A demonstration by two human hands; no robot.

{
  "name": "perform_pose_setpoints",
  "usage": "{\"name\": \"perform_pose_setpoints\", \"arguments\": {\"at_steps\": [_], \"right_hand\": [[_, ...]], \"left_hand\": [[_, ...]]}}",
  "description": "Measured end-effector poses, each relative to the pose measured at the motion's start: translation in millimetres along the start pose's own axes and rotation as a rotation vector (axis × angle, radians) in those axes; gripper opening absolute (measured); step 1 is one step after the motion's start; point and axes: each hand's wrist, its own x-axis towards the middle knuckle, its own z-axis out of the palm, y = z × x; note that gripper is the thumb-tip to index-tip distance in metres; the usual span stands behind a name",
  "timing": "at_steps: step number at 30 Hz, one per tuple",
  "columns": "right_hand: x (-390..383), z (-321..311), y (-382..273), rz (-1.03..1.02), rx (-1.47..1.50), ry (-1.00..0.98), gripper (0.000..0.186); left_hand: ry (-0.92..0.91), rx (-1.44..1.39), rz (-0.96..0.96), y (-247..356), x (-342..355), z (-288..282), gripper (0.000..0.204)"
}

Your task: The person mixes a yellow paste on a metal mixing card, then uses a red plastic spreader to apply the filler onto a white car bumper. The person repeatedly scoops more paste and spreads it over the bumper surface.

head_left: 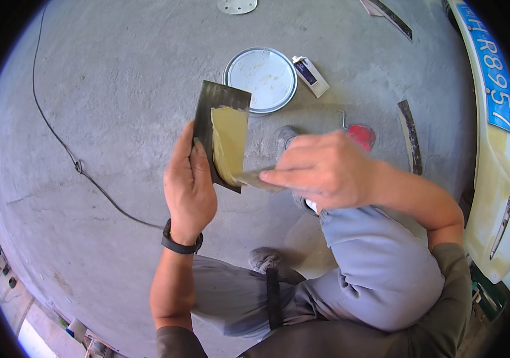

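My left hand (190, 185) is closed round the long edge of a dark rectangular board (205, 113), which is tilted up in front of me. Yellow putty (229, 140) lies in a thick layer over much of the board's face. In my right hand (329, 167), a thin flat putty scraper (259, 181) is pinched between fingers and thumb. Its edge touches the putty near the board's lower end. The curled fingers hide part of the scraper.
Beyond the board stand a round tin with a pale lid (261, 80) and a white tube-like pack (311, 76). A red object (361, 136) lies past my right hand, near a dark strip (410, 137). A car's bumper (487, 197) borders the right; a cable (105, 194) crosses the floor at left.
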Motion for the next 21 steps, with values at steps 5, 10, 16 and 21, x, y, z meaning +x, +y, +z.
{"name": "perform_pose_setpoints", "arguments": {"at_steps": [5, 10, 16, 21], "right_hand": [[1.7, -1.3, 0.3, 0.17, -0.196, 0.191, 0.048], [5.1, -2.7, -2.0, 0.211, 0.004, 0.275, 0.036], [10.3, -3.2, -3.6, 0.089, -0.017, 0.115, 0.032], [14.2, -4.4, -5.9, 0.131, -0.122, 0.209, 0.032]], "left_hand": [[-0.107, 0.167, 0.235, -0.6, -0.5, 1.4, 0.038], [-0.037, 0.152, 0.117, 1.7, 0.0, 1.4, 0.039], [0.003, -0.026, -0.013, 0.7, 0.6, 0.6, 0.04], [-0.047, 0.179, 0.19, -1.8, 1.1, 0.3, 0.04]]}}
